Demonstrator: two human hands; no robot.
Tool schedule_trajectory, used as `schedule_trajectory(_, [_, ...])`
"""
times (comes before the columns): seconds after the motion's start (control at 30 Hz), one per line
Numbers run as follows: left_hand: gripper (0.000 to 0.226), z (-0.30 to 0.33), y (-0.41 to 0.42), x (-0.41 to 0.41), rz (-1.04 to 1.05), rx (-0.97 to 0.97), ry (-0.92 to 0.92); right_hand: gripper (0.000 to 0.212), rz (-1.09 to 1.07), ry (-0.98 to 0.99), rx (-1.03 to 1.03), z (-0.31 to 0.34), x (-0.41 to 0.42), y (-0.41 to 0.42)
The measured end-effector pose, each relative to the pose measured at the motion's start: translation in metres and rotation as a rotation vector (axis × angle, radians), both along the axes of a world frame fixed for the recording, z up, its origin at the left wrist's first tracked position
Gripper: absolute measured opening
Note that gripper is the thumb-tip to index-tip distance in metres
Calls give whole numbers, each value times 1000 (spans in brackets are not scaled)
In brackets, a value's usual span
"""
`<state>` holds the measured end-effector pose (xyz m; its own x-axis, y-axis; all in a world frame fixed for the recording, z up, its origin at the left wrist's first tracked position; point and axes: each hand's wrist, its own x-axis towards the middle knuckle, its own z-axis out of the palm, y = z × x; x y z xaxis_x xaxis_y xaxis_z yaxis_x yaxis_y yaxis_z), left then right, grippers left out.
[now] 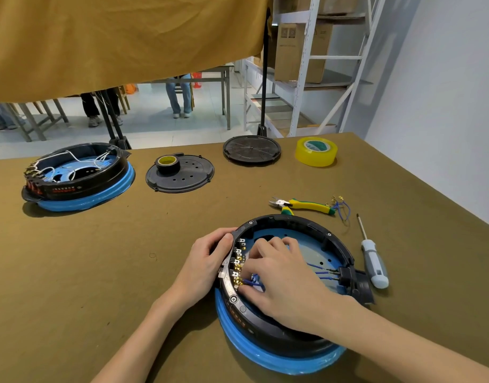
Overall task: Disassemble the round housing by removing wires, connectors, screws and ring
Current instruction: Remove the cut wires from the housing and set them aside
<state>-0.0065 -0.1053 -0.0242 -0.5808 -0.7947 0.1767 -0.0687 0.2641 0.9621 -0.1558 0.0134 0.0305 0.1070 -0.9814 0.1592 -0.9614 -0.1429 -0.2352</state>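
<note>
Down near the front edge of the table [72, 272], covered in olive cloth, sits the round housing [287, 338], a black ring-shaped shell on a blue base, with its open top facing up. The left hand [207, 261] curls over the housing's left rim, fingers hooked on the outer wall and thumb toward the top edge, holding it. The right hand [282, 272] reaches inside the housing from the right, its fingers bent down onto the row of brass connectors [239, 262] along the inner left wall, where blue wires [253, 281] show just under the fingertips; whether it pinches a wire or a connector cannot be told. More short blue wire ends stick out from a black plug block [348, 277] at the housing's right side. Just beyond the housing lie yellow-and-green side cutters [304, 205], with a small bunch of removed blue wires [341, 207] touching their handle end. A grey-handled screwdriver [372, 258] lies just to the right of the housing. Farther back, a second housing [77, 175] with white wires stands at the far left, then a black disc [188, 175] carrying a roll of black tape [167, 163], another black disc [251, 149], and a roll of yellow tape [316, 151].
</note>
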Motion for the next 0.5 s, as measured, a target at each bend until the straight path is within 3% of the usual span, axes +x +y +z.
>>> schedule_trajectory(0.2, [34, 2, 1, 0, -5, 3, 3, 30, 47, -55, 127, 10, -11, 8])
schedule_trajectory(0.27, [34, 2, 1, 0, -13, 3, 6, 35, 60, -263, 202, 17, -20, 5])
schedule_trajectory(0.37, [33, 3, 2, 0, -12, 26, 10, 15, -53, -523, 81, 27, -38, -9])
schedule_trajectory(0.5, [29, 5, 3, -1, 3, 34, 5, 14, -71, -285, 231, 28, -56, -31])
